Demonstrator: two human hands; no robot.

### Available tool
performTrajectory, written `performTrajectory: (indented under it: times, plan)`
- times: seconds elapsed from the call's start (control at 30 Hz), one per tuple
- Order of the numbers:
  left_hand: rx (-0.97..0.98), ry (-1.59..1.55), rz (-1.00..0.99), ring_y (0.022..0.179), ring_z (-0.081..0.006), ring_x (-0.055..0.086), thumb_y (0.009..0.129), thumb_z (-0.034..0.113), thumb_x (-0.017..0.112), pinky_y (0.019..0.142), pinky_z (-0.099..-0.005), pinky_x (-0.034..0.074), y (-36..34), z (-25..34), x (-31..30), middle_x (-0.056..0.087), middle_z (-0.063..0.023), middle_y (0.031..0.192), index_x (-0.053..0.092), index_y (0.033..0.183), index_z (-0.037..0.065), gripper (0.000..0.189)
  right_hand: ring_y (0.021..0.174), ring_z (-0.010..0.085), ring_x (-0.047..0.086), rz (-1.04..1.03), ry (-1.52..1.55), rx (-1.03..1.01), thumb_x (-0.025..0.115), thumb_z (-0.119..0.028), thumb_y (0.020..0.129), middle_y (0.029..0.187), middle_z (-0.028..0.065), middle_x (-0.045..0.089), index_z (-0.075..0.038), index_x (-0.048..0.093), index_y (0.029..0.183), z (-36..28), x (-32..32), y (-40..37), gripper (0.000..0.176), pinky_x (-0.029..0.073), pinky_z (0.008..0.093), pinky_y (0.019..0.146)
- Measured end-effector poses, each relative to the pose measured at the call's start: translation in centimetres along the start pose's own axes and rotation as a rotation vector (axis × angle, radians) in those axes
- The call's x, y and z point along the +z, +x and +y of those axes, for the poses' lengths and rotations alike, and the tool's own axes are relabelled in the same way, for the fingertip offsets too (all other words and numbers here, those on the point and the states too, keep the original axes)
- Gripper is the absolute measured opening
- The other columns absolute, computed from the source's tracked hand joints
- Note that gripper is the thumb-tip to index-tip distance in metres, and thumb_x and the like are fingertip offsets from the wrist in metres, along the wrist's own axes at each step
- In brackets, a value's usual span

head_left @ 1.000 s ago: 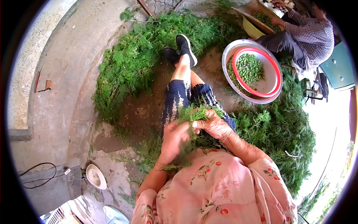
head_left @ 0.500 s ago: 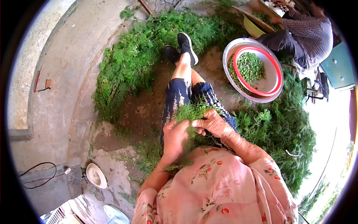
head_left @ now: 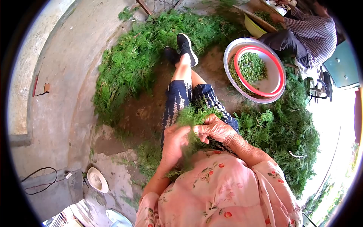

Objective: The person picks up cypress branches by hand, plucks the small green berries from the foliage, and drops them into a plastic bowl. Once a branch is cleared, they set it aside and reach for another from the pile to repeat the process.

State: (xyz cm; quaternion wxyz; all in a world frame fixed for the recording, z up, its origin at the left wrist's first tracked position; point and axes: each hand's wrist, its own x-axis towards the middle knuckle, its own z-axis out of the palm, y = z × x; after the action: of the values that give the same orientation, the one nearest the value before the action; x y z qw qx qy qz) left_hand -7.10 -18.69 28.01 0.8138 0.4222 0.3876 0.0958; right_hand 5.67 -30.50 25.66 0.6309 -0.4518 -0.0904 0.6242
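Above my lap is a feathery green sprig [head_left: 191, 116], held between both hands. My left hand [head_left: 174, 142] is closed around its stem side, the fingers curled and slightly blurred. My right hand [head_left: 214, 129] pinches at the sprig with thumb and forefinger, its other fingers bent. Whether a small berry sits in that pinch cannot be made out. Some foliage hangs below the hands against the pink flowered shirt [head_left: 215, 185]. To the upper right, a metal basin [head_left: 229, 68] holds a red-rimmed bowl [head_left: 281, 81] with small round green berries [head_left: 249, 68].
Cut green branches [head_left: 128, 72] lie in a heap around my outstretched legs, with another pile [head_left: 283, 140] at the right. A co-worker [head_left: 312, 36] sits at the upper right beside a yellow-green basin [head_left: 252, 27]. A pale hat [head_left: 97, 179] lies at lower left.
My left hand has shifted slightly left and down on the sprig. My right hand keeps its pinch in nearly the same place. The whole view has moved a little.
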Motion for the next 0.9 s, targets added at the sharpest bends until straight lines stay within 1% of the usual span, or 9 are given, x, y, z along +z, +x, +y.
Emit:
performTrajectory:
  times: [0.13,0.3,0.47,0.5,0.6,0.63,0.7,0.83,0.9]
  plan:
    - [-0.033,0.142,0.013,0.037,-0.0047,0.037,0.079,0.011,0.066,0.037,-0.0226,0.034,0.0,0.8,0.4,0.052,0.0008,0.056,0.06,0.072,0.003,0.012,0.045,0.0135,0.054,0.021,-0.256,-0.082,0.068,-0.019,0.081,0.056,0.0084,0.058,0.002,0.058,0.066,-0.4,-0.2,0.1,0.028,0.043,0.0248,0.041]
    - [-0.025,0.133,-0.026,0.037,-0.0045,0.038,0.078,0.009,0.066,0.036,-0.0219,0.035,-0.1,0.9,0.2,0.052,0.0005,0.054,0.06,0.071,0.004,0.011,0.047,0.0098,0.054,-0.016,-0.439,0.031,0.065,-0.033,0.083,0.055,0.0059,0.057,0.001,0.06,0.071,-1.7,0.3,-0.8,0.036,0.043,0.0231,0.043]
    - [-0.049,-0.107,-0.074,0.035,-0.0082,0.036,0.082,0.008,0.057,0.036,-0.0266,0.033,0.0,0.2,-0.8,0.045,-0.0002,0.047,0.055,0.069,0.001,0.015,0.048,0.0098,0.053,-0.214,-0.391,0.069,0.065,-0.033,0.082,0.059,0.0045,0.057,0.0,0.063,0.078,-1.8,-1.2,-1.1,0.034,0.043,0.0221,0.043]
    - [0.036,-0.133,-0.051,0.034,-0.0088,0.034,0.084,0.012,0.055,0.037,-0.0272,0.032,0.3,0.9,-1.1,0.041,0.0,0.046,0.055,0.068,0.002,0.019,0.049,0.0096,0.053,-0.242,-0.22,0.092,0.068,-0.024,0.081,0.065,0.0054,0.059,0.0,0.064,0.081,-1.3,-1.8,-1.1,0.024,0.042,0.0215,0.041]
    - [0.098,-0.089,0.054,0.035,-0.0089,0.033,0.084,0.016,0.056,0.041,-0.0273,0.034,0.2,2.0,-1.7,0.039,0.0016,0.044,0.052,0.065,0.004,0.023,0.051,0.0104,0.054,0.001,-0.029,0.063,0.063,-0.021,0.084,0.068,0.0054,0.06,0.0,0.061,0.093,-0.8,-3.1,-1.2,0.022,0.044,0.0219,0.043]
    - [0.092,-0.132,0.019,0.035,-0.0089,0.033,0.084,0.016,0.056,0.041,-0.0274,0.033,0.2,1.9,-1.9,0.038,0.0022,0.043,0.052,0.065,0.004,0.023,0.052,0.0119,0.055,0.087,-0.075,-0.01,0.059,-0.019,0.086,0.073,0.0055,0.061,-0.002,0.06,0.095,-1.6,-3.5,-1.4,0.02,0.046,0.0227,0.046]
    - [0.077,-0.215,-0.046,0.036,-0.009,0.033,0.084,0.018,0.057,0.042,-0.0275,0.032,0.5,1.6,-2.4,0.036,0.0034,0.043,0.051,0.065,0.005,0.024,0.066,0.0139,0.059,0.215,0.137,-0.216,0.056,-0.013,0.088,0.072,0.0066,0.06,-0.003,0.059,0.095,-2.2,-5.4,-1.1,0.012,0.048,0.0232,0.055]
    - [0.084,-0.23,-0.014,0.04,-0.0102,0.035,0.084,0.017,0.057,0.047,-0.0287,0.035,0.4,1.7,-2.6,0.038,0.0028,0.046,0.053,0.068,0.004,0.021,0.096,0.0264,0.056,0.477,0.552,-0.609,0.046,-0.005,0.09,0.079,0.0135,0.055,0.007,0.05,0.101,-6.1,-10.8,-1.4,0.016,0.05,0.0374,0.084]
    - [0.116,-0.217,0.031,0.042,-0.0113,0.037,0.084,0.016,0.058,0.05,-0.0294,0.037,0.2,1.7,-3.0,0.04,0.0014,0.047,0.053,0.07,0.004,0.019,0.107,0.0361,0.052,0.565,0.685,-0.744,0.043,-0.007,0.092,0.104,0.0226,0.052,0.01,0.043,0.104,-6.9,-16.9,-1.6,0.022,0.045,0.0437,0.094]
